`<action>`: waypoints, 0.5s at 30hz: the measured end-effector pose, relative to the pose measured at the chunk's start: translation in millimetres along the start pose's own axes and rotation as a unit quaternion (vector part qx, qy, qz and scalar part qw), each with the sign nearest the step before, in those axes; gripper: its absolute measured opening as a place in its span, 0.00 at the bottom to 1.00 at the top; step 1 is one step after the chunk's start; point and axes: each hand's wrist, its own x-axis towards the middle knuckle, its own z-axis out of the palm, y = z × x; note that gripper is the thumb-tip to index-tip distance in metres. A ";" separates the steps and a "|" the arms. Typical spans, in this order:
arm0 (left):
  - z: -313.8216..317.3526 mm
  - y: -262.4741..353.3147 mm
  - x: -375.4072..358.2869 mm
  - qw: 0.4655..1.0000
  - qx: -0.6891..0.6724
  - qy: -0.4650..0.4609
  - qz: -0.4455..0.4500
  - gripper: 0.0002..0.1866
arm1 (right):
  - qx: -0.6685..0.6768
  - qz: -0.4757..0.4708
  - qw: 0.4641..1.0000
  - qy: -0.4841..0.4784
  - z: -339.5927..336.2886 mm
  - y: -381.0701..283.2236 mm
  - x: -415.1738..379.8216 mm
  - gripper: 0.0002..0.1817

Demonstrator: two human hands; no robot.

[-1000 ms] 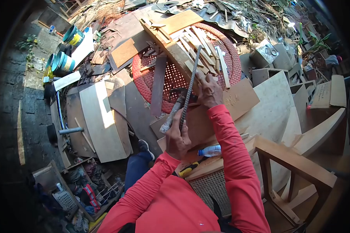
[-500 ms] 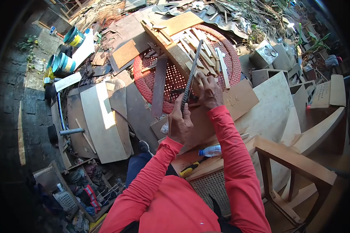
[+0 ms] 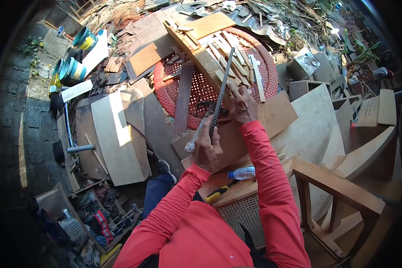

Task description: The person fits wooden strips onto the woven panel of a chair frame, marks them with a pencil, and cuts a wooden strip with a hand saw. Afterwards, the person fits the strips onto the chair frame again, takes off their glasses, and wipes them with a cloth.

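Note:
My left hand (image 3: 208, 149) is closed round the near end of a long, narrow dark strip with a fine toothed pattern (image 3: 223, 85), like a saw blade seen edge-on. The strip slants up and away, across the near end of a thick wooden board (image 3: 196, 53). My right hand (image 3: 242, 105) is closed over that end of the board, its fingertips right beside the strip. Just beyond my left hand lies a hammer-like tool with a dark head (image 3: 205, 106) and a whitish handle (image 3: 191, 144), partly hidden by the hand.
A round red woven top (image 3: 163, 96) carries several pale wood strips (image 3: 223, 53). A plastic bottle (image 3: 242, 173) and a yellow-black handled tool (image 3: 217, 194) lie near my lap. A wooden frame (image 3: 339, 187) stands at right; curved panels (image 3: 116, 152) and paint buckets (image 3: 73, 71) are at left.
My left hand has drawn slightly toward me with the dark strip, uncovering more of the whitish handle. My right hand stays almost in place on the board.

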 end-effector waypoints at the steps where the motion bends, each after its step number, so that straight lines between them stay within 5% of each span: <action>1: -4.4 -0.5 -9.5 1.000 0.008 0.007 0.012 0.22 | 0.001 0.003 1.000 -0.002 -0.1 0.1 0.2 0.31; 11: 8.7 -13.3 13.6 0.993 0.031 0.062 0.095 0.20 | -0.004 0.005 1.000 -0.005 0.7 -1.7 -0.2 0.32; 15: -13.0 -9.3 -41.9 0.997 0.021 0.051 0.053 0.20 | -0.003 -0.015 0.999 0.038 10.5 7.4 -0.2 0.31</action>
